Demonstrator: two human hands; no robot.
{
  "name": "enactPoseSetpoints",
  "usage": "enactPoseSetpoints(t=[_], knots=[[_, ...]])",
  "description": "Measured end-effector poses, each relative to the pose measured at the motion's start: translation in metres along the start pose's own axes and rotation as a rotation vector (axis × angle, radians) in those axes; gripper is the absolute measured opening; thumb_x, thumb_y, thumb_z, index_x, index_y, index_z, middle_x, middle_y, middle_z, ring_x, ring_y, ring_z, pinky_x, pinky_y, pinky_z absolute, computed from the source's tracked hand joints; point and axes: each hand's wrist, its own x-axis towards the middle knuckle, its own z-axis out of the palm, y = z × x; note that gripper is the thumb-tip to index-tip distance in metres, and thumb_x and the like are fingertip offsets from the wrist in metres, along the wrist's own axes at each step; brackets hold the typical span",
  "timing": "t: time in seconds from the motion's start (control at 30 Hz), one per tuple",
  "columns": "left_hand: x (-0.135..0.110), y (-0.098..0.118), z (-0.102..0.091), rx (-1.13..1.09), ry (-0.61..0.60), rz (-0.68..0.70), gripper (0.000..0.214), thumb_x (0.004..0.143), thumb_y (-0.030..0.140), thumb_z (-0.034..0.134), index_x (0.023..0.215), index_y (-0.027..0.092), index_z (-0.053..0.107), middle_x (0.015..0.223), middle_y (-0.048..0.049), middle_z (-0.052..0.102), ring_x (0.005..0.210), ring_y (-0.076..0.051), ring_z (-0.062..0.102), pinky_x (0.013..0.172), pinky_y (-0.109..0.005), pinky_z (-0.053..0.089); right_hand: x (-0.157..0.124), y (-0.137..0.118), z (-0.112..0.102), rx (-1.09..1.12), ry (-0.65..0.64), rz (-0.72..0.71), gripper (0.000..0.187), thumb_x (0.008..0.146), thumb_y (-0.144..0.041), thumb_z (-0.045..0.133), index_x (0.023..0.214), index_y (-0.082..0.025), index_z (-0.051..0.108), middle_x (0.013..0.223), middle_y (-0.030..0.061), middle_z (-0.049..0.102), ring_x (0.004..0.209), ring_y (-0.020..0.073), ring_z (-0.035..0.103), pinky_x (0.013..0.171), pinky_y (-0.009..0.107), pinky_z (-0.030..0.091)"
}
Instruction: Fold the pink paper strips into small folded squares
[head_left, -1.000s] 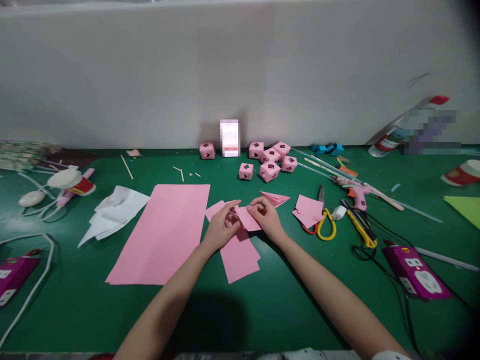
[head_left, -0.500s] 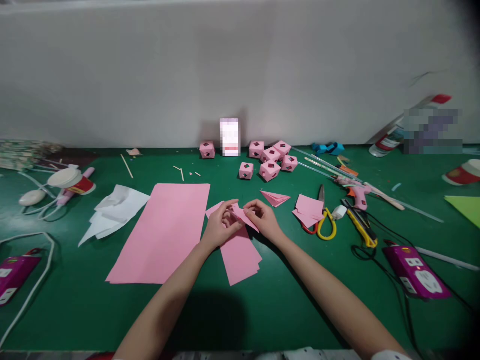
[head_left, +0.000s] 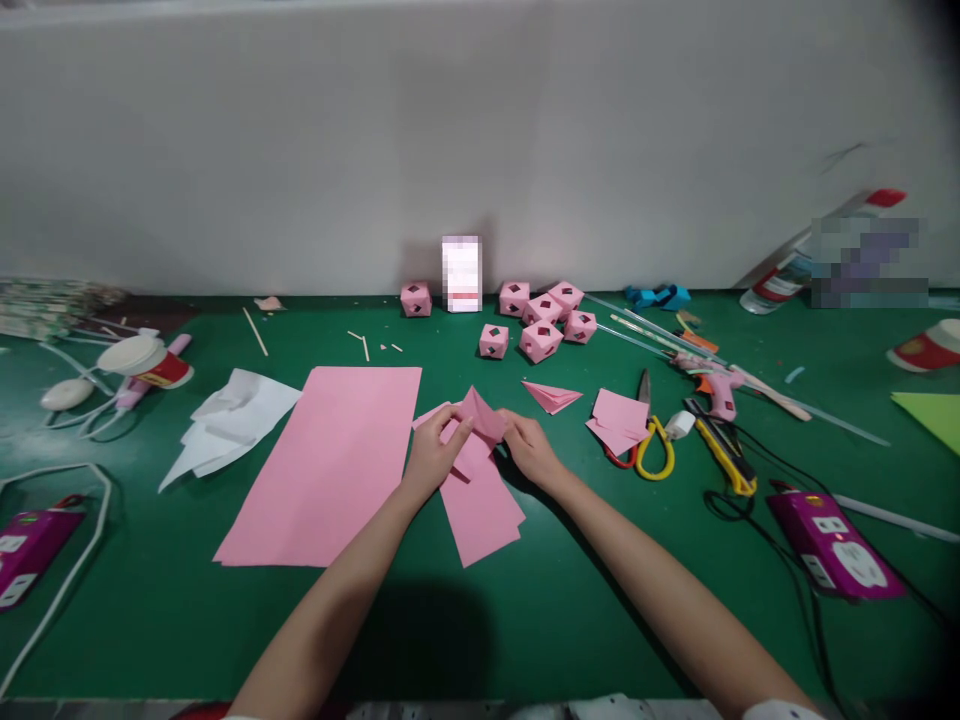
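Both hands meet at the centre of the frame, just above the green table (head_left: 570, 600). The left hand (head_left: 433, 456) has its thumb and fingertips pinched shut on the left edge of a folded pink paper (head_left: 481, 421). The right hand (head_left: 529, 448) is likewise closed, nipping the paper's right edge. The paper is raised a little, one corner pointing up between the two hands, over a stack of pink slips (head_left: 481, 507) lying directly below.

Seven pink paper cubes (head_left: 539, 342) sit in the upper middle of the frame, one apart to the left and six clustered. One large pink sheet (head_left: 330, 465) lies left of the hands, with crumpled white paper (head_left: 234, 420) further left. To the right are one folded pink triangle (head_left: 553, 396), one small pile of pink squares (head_left: 619, 419), one pair of scissors (head_left: 649, 442), one glue gun (head_left: 716, 390) and one yellow knife (head_left: 724, 456). Two purple power strips (head_left: 832, 545) lie at the lower right and lower left edges.

Half a second earlier the paper lay flatter and lower between the fingers; its corner now stands higher, and the right hand sits slightly lower.
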Motion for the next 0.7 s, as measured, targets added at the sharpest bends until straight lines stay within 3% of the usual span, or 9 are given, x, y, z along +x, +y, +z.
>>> enactPoseSetpoints(t=[0.1, 0.27, 0.37, 0.47, 0.6, 0.7], knots=[[0.0, -0.003, 0.001, -0.079, 0.008, -0.072, 0.021, 0.086, 0.036, 0.057, 0.079, 0.017, 0.06, 0.079, 0.0, 0.06, 0.074, -0.014, 0.057, 0.07, -0.023, 0.044, -0.001, 0.003, -0.001, 0.005, 0.046, -0.002, 0.06, 0.093, -0.061, 0.027, 0.067, -0.016, 0.056, 0.064, 0.0019, 0.056, 0.061, 0.0146, 0.05, 0.059, 0.026, 0.04], [-0.001, -0.01, 0.002, -0.167, -0.046, -0.156, 0.024, 0.081, 0.039, 0.063, 0.084, 0.016, 0.066, 0.077, -0.0005, 0.06, 0.066, -0.012, 0.055, 0.059, -0.021, 0.043, 0.002, 0.007, 0.002, 0.057, 0.157, 0.003, 0.037, 0.085, -0.052, 0.055, 0.086, -0.016, 0.067, 0.078, 0.0031, 0.065, 0.073, 0.0174, 0.058, 0.065, 0.026, 0.047], [0.0, -0.014, 0.003, -0.206, -0.038, -0.188, 0.025, 0.079, 0.038, 0.066, 0.091, 0.016, 0.067, 0.082, -0.0023, 0.063, 0.07, -0.013, 0.058, 0.063, -0.023, 0.046, 0.004, 0.009, 0.002, 0.16, 0.187, 0.011, 0.034, 0.085, -0.048, 0.056, 0.091, -0.017, 0.068, 0.084, 0.004, 0.068, 0.078, 0.0194, 0.061, 0.071, 0.029, 0.049], [0.003, -0.016, 0.003, -0.283, 0.008, -0.225, 0.03, 0.076, 0.036, 0.069, 0.098, 0.016, 0.065, 0.087, -0.0039, 0.066, 0.078, -0.015, 0.063, 0.072, -0.026, 0.05, 0.004, 0.01, 0.001, 0.186, 0.211, 0.045, 0.033, 0.082, -0.048, 0.058, 0.087, -0.017, 0.068, 0.079, 0.0039, 0.068, 0.071, 0.0185, 0.061, 0.067, 0.029, 0.049], [0.006, -0.014, -0.001, -0.35, 0.092, -0.284, 0.029, 0.073, 0.038, 0.071, 0.091, 0.016, 0.068, 0.09, -0.0056, 0.069, 0.086, -0.018, 0.065, 0.08, -0.031, 0.051, 0.003, 0.006, 0.0, 0.123, 0.21, 0.109, 0.03, 0.078, -0.046, 0.062, 0.076, -0.016, 0.065, 0.065, 0.0018, 0.064, 0.058, 0.0154, 0.056, 0.056, 0.026, 0.045], [0.006, -0.011, -0.005, -0.288, 0.083, -0.274, 0.027, 0.073, 0.04, 0.07, 0.086, 0.016, 0.071, 0.091, -0.0066, 0.072, 0.09, -0.021, 0.066, 0.082, -0.033, 0.05, 0.004, 0.002, -0.002, 0.147, 0.228, 0.103, 0.027, 0.076, -0.042, 0.063, 0.084, -0.017, 0.064, 0.072, 0.0016, 0.065, 0.062, 0.0149, 0.057, 0.057, 0.025, 0.046]])
